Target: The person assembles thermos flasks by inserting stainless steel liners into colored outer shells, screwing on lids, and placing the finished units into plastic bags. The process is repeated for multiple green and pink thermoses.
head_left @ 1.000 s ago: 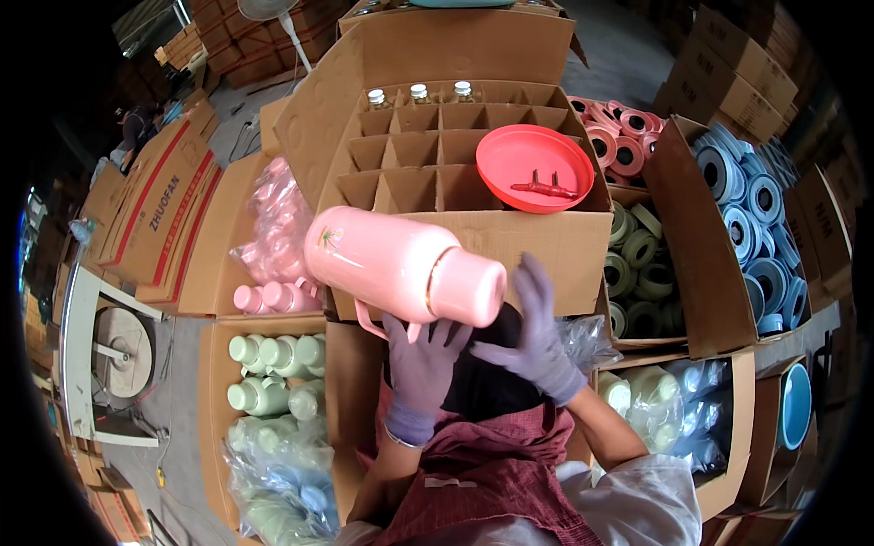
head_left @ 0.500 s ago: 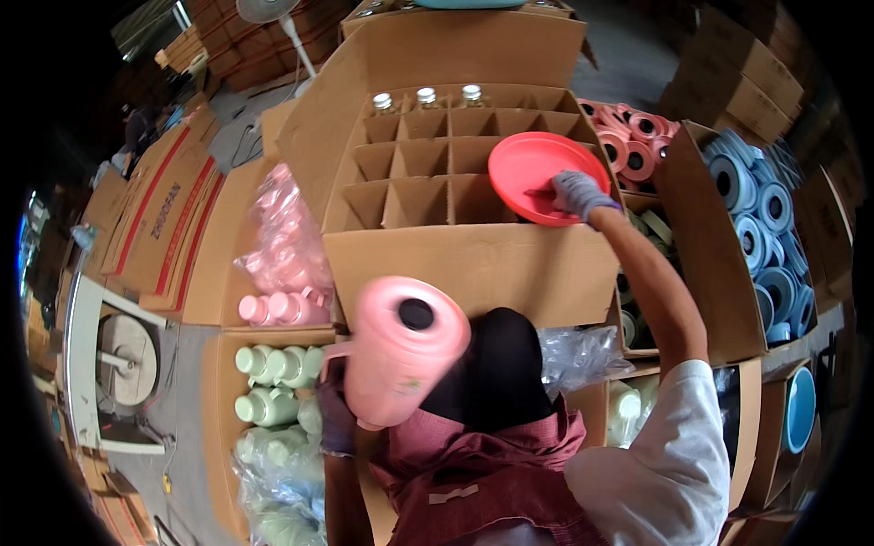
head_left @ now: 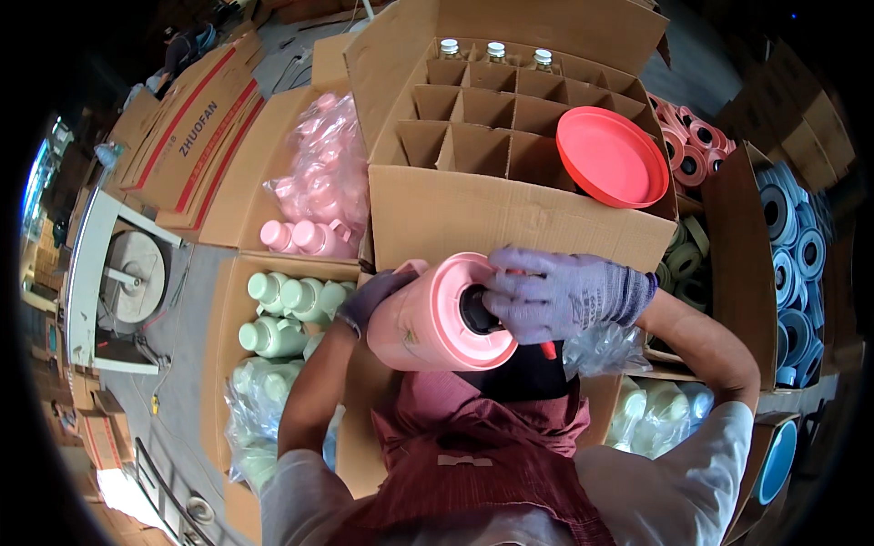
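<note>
A pink jug [head_left: 401,329] lies tilted over my lap, its round end with a black centre [head_left: 474,310] facing up and to the right. Gripping it on the handle side is my left hand [head_left: 371,298], in a dark purple glove; its fingers are partly hidden behind the jug. My right hand [head_left: 574,296], in a lighter purple glove, has its fingers bent over the black centre. A small red object [head_left: 548,350] sticks out below that hand, its kind mostly covered. Beyond, a red round dish [head_left: 612,159] rests on the divided carton [head_left: 510,214].
Three silver-capped glass bottles [head_left: 495,52] stand in the carton's far row. Bagged pink jugs [head_left: 320,164] and pale green jugs [head_left: 273,337] fill boxes at left. Pink rings [head_left: 692,166], dark green rings [head_left: 685,261] and blue rings [head_left: 794,282] fill boxes at right.
My right hand has left the red dish and come back to the jug's round end, with a small red object in it. The jug has tipped toward the right.
</note>
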Motion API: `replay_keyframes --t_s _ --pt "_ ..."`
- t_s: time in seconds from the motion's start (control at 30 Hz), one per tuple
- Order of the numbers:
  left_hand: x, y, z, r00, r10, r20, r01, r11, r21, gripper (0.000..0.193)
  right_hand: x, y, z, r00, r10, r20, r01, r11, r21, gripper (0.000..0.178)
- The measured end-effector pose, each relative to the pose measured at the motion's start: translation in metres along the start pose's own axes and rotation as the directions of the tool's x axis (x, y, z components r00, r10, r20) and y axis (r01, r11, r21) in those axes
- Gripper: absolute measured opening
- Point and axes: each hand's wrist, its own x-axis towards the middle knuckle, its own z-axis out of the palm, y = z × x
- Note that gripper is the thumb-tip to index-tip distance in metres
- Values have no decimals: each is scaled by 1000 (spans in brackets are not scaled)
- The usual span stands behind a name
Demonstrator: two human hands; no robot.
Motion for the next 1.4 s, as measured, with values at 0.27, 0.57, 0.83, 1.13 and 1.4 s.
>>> replay_keyframes --t_s 0.27,0.57,0.83,1.13,1.4 --pt "15 36 20 920 -168 353 118 980 160 21 6 -33 -7 976 -185 117 187 982 -11 26" --pt "-56 41 55 925 -173 -338 193 981 28 21 -35 -136 43 519 848 107 -592 265 761 19" --pt "-16 90 39 599 788 -145 -454 482 749 18 -67 -158 46 341 753 563 -604 -283 745 23" --pt "16 85 114 459 712 531 -786 47 617 28 -205 51 16 197 980 -14 -970 192 -149 20" --pt "58 -8 -96 512 530 -676 117 736 666 29 -257 70 35 53 971 233 -992 78 -100 21"
